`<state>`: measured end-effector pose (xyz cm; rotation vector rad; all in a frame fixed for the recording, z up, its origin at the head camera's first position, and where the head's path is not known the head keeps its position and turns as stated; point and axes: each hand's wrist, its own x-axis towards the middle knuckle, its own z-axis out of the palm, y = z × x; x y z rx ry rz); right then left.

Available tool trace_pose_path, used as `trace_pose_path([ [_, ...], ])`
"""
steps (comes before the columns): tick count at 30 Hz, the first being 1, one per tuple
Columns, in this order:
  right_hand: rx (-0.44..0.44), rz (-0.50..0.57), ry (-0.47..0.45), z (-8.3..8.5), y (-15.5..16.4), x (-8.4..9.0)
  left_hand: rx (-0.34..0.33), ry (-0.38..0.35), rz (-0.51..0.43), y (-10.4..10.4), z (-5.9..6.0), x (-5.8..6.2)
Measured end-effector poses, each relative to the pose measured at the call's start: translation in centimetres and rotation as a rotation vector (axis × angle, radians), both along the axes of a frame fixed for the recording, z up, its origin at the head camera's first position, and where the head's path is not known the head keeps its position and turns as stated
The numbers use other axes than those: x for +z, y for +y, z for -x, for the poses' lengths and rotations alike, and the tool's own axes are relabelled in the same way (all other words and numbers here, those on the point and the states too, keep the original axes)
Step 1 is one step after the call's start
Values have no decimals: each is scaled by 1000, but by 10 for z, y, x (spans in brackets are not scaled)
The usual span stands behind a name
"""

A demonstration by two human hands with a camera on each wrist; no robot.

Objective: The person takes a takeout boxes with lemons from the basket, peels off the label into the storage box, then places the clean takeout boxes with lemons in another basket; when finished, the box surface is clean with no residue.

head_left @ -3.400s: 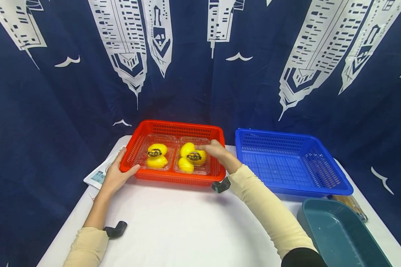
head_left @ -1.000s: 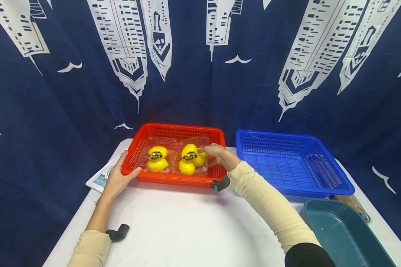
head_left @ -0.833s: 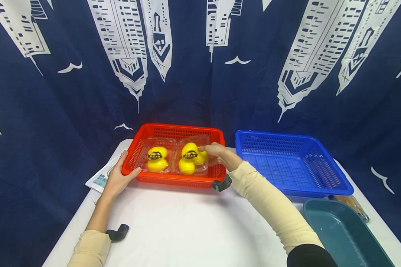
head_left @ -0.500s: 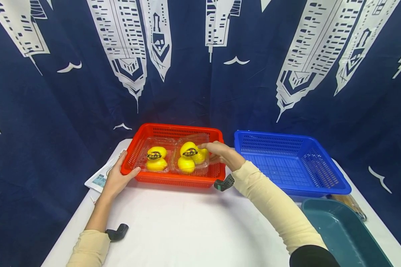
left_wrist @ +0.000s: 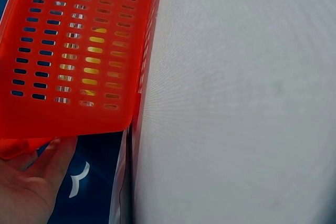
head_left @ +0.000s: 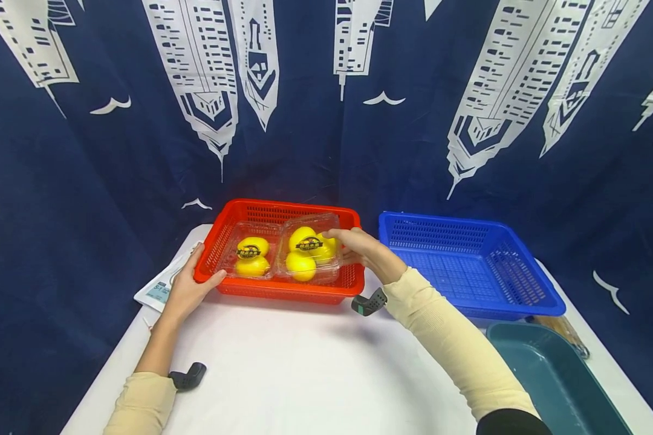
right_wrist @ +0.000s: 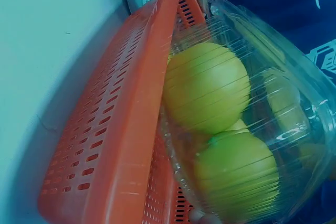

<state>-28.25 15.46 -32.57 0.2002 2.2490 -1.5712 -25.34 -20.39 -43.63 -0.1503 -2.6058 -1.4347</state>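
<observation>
Holding the right-hand clear box (head_left: 308,257) of lemons w/ my right hand (head_left: 359,251): fingers curled round its right edge, thumb on top near the lid. The box sits tilted in the red basket (head_left: 283,290), its right side lifted off the basket floor, leaning toward the 2nd clear box (head_left: 248,258) just beside it on the left. Each box has yellow lemons under a black round sticker. From the right wrist cam the lemons (right_wrist: 207,87) press against the ribbed clear lid, and the box pokes up above the basket wall (right_wrist: 131,129).

My left hand (head_left: 187,290) grips the basket's front-left corner, thumb along the front rim, fingers wrapped round the left side. Left wrist cam shows the slotted red wall (left_wrist: 79,51) close up w/ my palm (left_wrist: 31,182) under the rim.

Red basket sits at the back of the white table (head_left: 305,368), approx centre-left. Blue basket (head_left: 468,266) stands just to its right, not touching. A teal tray (head_left: 549,380) is at the front-right corner, w/ some thin sticks (head_left: 563,332) beside it, too blurred to say more. A printed paper (head_left: 160,287) lies under my left hand at the table's left edge. Navy curtain (head_left: 114,169) w/ white towers hangs behind.
</observation>
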Motion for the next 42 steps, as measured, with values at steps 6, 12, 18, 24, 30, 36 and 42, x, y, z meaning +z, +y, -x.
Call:
trace_pose_path([
  [6, -59, 21, 31, -8, 7, 5, -8, 9, 0, 3, 2, 0],
  [12, -81, 25, 53, -16, 17, 8, -8, 0, 1, 5, 1, 2],
  [18, -92, 25, 52, -25, 28, 9, -8, -15, 6, 5, 0, 3],
  [24, -102, 19, 43, -36, 40, 10, -14, -6, -4, 4, -1, 2],
  [30, -98, 79, 71, -52, 54, 9, -18, 2, -13, 3, 0, -1],
  [36, -59, 103, 91, -68, 65, 5, -14, 8, -12, 3, 0, -3],
  [42, -53, 90, 94, -82, 71, -1, -9, -1, -13, 4, -2, -2],
])
